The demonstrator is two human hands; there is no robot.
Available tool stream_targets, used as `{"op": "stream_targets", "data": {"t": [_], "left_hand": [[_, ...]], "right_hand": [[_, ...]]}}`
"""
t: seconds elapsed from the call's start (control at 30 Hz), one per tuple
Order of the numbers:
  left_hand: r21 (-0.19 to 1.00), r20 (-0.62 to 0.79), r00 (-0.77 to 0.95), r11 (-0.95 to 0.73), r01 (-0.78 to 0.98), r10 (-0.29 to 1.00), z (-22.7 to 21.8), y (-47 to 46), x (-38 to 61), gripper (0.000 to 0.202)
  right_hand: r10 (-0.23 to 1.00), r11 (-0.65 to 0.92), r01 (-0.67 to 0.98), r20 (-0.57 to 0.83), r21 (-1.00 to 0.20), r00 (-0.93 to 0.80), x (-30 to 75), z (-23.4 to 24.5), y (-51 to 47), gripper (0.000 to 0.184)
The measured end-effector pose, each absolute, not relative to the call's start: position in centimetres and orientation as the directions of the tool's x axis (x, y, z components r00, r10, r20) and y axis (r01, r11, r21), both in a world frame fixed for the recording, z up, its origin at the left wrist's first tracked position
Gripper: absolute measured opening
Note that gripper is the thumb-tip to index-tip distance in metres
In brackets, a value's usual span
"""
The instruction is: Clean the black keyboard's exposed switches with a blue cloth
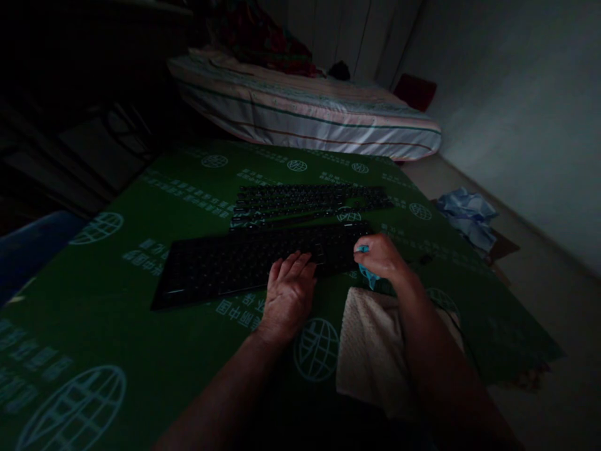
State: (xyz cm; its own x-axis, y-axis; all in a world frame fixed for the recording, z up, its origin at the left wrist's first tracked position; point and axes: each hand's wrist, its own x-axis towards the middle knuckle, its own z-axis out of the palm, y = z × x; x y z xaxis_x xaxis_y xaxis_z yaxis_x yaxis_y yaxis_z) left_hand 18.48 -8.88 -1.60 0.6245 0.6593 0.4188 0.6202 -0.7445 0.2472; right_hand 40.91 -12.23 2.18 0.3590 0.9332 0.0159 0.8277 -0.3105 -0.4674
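Observation:
A black keyboard base [211, 266] lies slightly aslant on a green printed board. My left hand [292, 285] rests on its near edge, right of the middle, fingers stretched out and holding nothing. At the right end of the base, my right hand [381, 254] is closed round a crumpled turquoise cloth [369, 275], part of which hangs below the fist. Behind the base, rows of loose black keycaps [291, 199] are laid out in keyboard order. A beige towel [369, 351] lies under my right forearm. Dim light hides the fine detail of the base.
The green board [164, 357] carries white globe prints and lettering. Beyond it stands a bed [305, 113] with a striped sheet. A bluish crumpled bag or cloth [467, 216] lies on the floor at the right, near a pale wall [526, 113].

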Motion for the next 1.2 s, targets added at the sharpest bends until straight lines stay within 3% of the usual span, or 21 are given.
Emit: {"op": "stream_targets", "data": {"t": [0.17,0.3,0.43,0.57,0.73,0.93,1.2], "left_hand": [[0.256,0.422,0.619,-0.742,0.619,0.662,-1.5,-8.9,18.5,0.026],[0.254,0.423,0.621,-0.744,0.617,0.66,-1.5,-8.9,18.5,0.025],[0.251,0.43,0.617,-0.744,0.62,0.659,-1.6,-8.8,18.5,0.025],[0.26,0.425,0.62,-0.745,0.614,0.66,-1.4,-8.9,18.5,0.025],[0.285,0.411,0.618,-0.738,0.611,0.671,-1.4,-8.9,18.5,0.025],[0.28,0.424,0.613,-0.74,0.611,0.667,-1.5,-8.8,18.5,0.026],[0.25,0.441,0.619,-0.751,0.611,0.65,-1.7,-8.8,18.5,0.025]], "right_hand": [[0.891,-0.388,0.811,0.048,-0.437,0.452,41.9,2.5,-12.7,0.014],[0.855,-0.43,0.754,0.044,-0.496,0.516,43.1,3.2,-13.4,0.013],[0.885,-0.384,0.775,0.041,-0.502,0.464,42.4,3.2,-13.3,0.012],[0.925,-0.329,0.825,0.021,-0.46,0.38,41.4,2.7,-12.7,0.013],[0.889,-0.415,0.831,0.028,-0.369,0.456,42.4,2.5,-12.9,0.012],[0.91,-0.382,0.827,-0.012,-0.413,0.414,42.1,2.4,-12.8,0.012],[0.868,-0.407,0.782,0.068,-0.472,0.493,41.8,2.4,-12.6,0.015]]}}
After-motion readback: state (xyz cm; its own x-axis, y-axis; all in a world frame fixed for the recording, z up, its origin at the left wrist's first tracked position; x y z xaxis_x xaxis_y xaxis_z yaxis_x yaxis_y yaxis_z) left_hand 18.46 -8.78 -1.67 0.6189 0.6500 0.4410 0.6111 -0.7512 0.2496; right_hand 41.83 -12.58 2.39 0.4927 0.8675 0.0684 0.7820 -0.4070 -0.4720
